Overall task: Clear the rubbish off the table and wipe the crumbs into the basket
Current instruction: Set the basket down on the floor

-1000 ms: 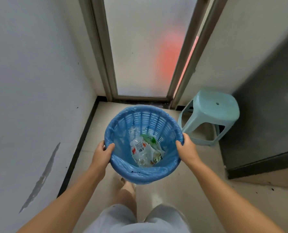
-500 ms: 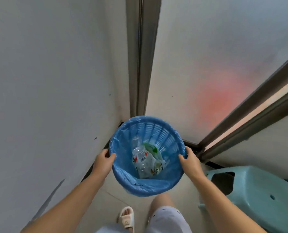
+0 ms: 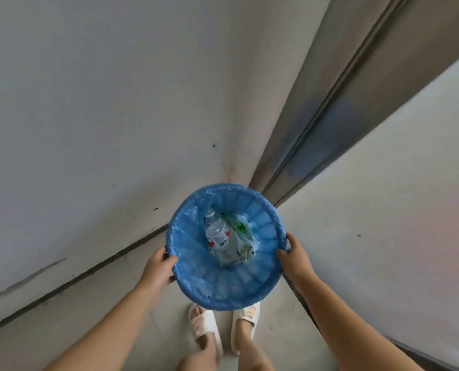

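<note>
A round blue basket (image 3: 196, 274), lined with a blue plastic bag, hangs above the floor in the corner of the room. My left hand (image 3: 157, 266) grips its left rim and my right hand (image 3: 294, 257) grips its right rim. At the bottom of the basket lie a crushed clear plastic bottle (image 3: 217, 232) with a red and white label and crumpled white and green wrappers (image 3: 240, 243). No table shows in this view.
A grey wall (image 3: 102, 116) with a dark skirting strip runs on the left. A metal door frame (image 3: 316, 124) and a frosted glass door (image 3: 397, 183) close off the right. My feet in white slippers (image 3: 205, 326) stand on the pale floor tiles below the basket.
The view has swung left and down towards the corner; the teal stool has left the frame. Both hands keep the same hold on the basket rim, and both slippers now show.
</note>
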A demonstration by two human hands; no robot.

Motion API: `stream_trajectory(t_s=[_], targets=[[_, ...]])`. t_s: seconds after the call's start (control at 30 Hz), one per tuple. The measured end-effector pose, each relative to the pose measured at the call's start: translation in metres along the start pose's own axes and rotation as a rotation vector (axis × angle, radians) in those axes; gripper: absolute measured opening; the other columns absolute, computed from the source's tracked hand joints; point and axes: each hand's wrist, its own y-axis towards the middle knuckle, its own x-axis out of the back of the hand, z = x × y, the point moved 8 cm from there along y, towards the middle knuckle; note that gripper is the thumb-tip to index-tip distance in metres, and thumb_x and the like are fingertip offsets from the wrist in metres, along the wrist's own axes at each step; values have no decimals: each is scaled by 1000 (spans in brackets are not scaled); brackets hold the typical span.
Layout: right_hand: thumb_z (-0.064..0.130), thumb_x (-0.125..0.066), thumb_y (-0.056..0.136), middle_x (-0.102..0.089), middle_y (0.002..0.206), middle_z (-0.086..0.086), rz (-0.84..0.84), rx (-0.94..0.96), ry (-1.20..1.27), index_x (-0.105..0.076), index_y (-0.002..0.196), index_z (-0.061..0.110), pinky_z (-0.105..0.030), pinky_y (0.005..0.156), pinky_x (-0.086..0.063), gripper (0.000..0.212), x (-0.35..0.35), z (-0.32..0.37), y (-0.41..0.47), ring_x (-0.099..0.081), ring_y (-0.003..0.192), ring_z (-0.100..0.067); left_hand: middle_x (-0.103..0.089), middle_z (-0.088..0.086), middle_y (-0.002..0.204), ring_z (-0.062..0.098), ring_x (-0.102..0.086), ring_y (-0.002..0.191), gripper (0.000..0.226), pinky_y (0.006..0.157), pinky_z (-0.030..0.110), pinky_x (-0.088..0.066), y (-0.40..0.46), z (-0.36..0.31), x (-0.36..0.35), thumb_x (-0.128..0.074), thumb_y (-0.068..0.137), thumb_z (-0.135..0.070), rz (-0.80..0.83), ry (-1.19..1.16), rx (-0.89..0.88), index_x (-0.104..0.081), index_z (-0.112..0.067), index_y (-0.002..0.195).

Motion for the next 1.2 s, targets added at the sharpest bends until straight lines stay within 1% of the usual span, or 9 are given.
stream_trajectory(t_s=[0.17,0.33,0.53,0.63,0.77,0.9,0.97,1.07,1.2], targets=[[12,-38,94,-55,128,-9,43,2,-114,-42,132,19,-40,94,-47,39,-41,-34,122,-56,107,-27,-61,-3,93,12,-59,82,22,66,31,-52,108,36,-42,-46,95,-9,-37,-183,116,-56,-28,91],[12,-37,93,-55,130,-12,71,-30,-148,-41,133,19,-44,94,-50,40,-100,-78,223,-56,110,-32,-63,2,103,14,-61,88,19,83,40,-52,212,76,-64,-50,94,-17,-40,-232,141,-55,-23,112],[15,-37,95,-52,131,-12,108,-65,-136,-39,134,16,-46,96,-48,39,-151,-115,282,-54,114,-32,-63,0,96,18,-59,91,19,85,40,-49,279,109,-68,-46,94,-12,-100,-254,165,-55,-20,110],[16,-40,91,-54,129,-11,137,-85,-126,-40,132,20,-50,92,-51,41,-161,-129,292,-56,111,-33,-64,4,105,14,-59,89,24,85,38,-48,285,116,-67,-46,93,-11,-78,-221,161,-55,-20,114],[14,-49,86,-56,119,0,209,-81,-124,-41,129,24,-45,86,-53,45,-161,-124,280,-56,106,-23,-60,0,117,18,-54,111,31,95,41,-41,272,111,-60,-45,92,-10,-37,-161,181,-55,-24,118],[38,-55,71,-53,134,2,250,-40,-174,-31,137,33,-40,94,-49,70,-144,-136,272,-55,114,-19,-51,-1,127,22,-44,132,48,108,46,-35,224,86,-45,-49,94,-14,-37,-117,176,-39,-19,141],[42,-52,72,-53,133,-3,284,-34,-191,-29,137,37,-41,89,-53,69,-133,-138,257,-56,111,-21,-52,6,134,23,-49,127,51,106,45,-37,188,66,-36,-50,94,-14,-21,-101,166,-37,-17,143],[32,-49,83,-58,124,-8,301,-11,-226,-32,137,31,-36,77,-52,56,-101,-54,160,-56,95,-19,-59,8,116,20,-55,109,46,99,39,-41,125,29,-25,-51,93,-12,24,-60,110,-43,-15,138],[24,-45,95,-54,114,7,322,134,-246,-32,136,25,-16,79,-41,44,-50,45,36,-54,91,-6,-60,4,102,18,-54,101,40,73,22,-41,17,-37,-13,-47,95,-8,85,56,-54,-46,-10,135]])
